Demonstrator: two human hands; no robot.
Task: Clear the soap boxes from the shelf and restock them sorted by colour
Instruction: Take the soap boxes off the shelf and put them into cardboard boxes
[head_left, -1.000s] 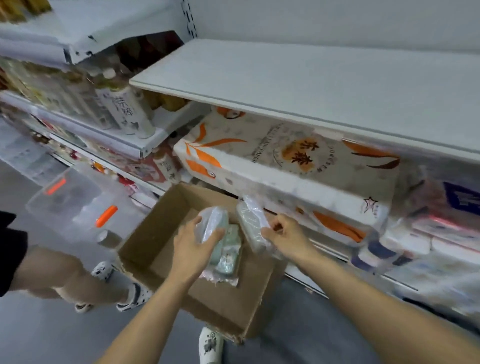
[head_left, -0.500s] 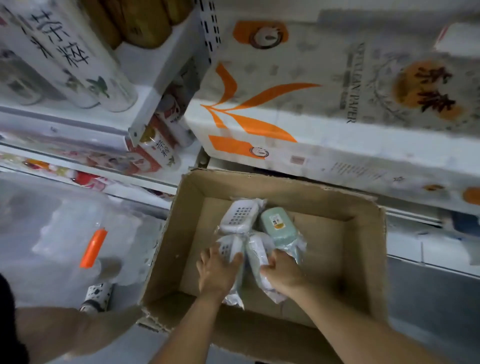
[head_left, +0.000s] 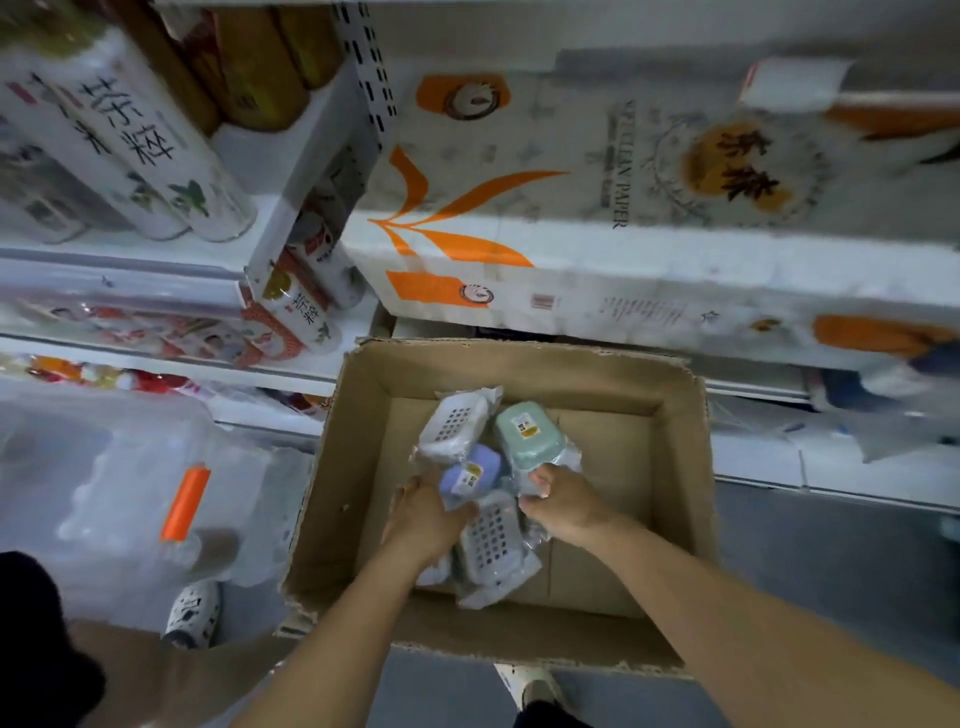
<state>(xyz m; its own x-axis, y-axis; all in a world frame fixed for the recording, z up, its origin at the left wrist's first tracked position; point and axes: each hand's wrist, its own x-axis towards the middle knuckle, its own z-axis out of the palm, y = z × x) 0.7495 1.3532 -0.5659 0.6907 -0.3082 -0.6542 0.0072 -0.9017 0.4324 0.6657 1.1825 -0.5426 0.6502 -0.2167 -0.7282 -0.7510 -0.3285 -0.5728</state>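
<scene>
Nearest, both forearms reaching down into the cardboard box (head_left: 363, 447) on the floor. Left hand (head_left: 423, 519) laid over the lilac soap box (head_left: 470, 475), fingers curled round its wrapped edge. Right hand (head_left: 563, 501) pinching the crinkled plastic wrap at the foot of the green soap box (head_left: 527, 434). Between the two wrists, a white soap box (head_left: 491, 540) lying grid-side up in its bag; a second white soap box (head_left: 454, 423) further in, touching the lilac and green ones. Four wrapped pieces plainly visible, all bunched at the box's left-middle; possibly a fifth under the left wrist, too hidden to tell.

Judging from that: clearing stage well under way or finishing, stock gathered in the box rather than on display. Colours mixed in one heap, so no sorting done yet. Restocking not begun, as far as can be seen.

Left of the box, a clear plastic bin (head_left: 104, 483) with an orange latch (head_left: 184, 504), and someone else's patterned shoe (head_left: 192, 613) beside it. Beyond, a big pack of tissue paper (head_left: 597, 208) with orange leaves on the shelving, and tall white canisters (head_left: 145, 140) to the left. Source shelf for the soap not identifiable here; impossible to say whether any remain on it.
</scene>
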